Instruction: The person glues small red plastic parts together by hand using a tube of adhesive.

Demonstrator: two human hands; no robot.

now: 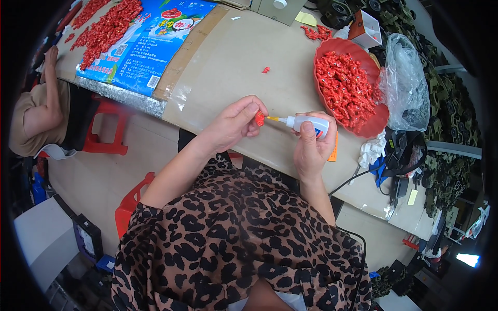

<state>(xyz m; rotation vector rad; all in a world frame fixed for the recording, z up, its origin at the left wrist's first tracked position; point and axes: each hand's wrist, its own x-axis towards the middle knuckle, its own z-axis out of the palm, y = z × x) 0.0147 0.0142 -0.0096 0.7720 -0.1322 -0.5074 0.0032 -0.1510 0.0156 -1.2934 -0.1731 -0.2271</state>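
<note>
Between the thumb and fingers of my left hand (234, 123) is a small red plastic piece (259, 118), its exact kind too small to make out. My right hand (314, 147) is wrapped round a white glue bottle (310, 125) with a thin yellowish nozzle. The bottle lies nearly level, and its tip points left at the red piece, touching or almost touching it. Both hands are above the near edge of the table. To the right of them stands a red scalloped bowl (380, 115) heaped with similar small red pieces (345, 85).
A single red piece (266, 70) lies mid-table. More red pieces (111, 28) are piled on a blue printed sheet (150, 52) at the far left. A clear plastic bag (407, 88), white tissue (372, 150) and dark cables sit right. Another person's arm (51, 88) shows at left.
</note>
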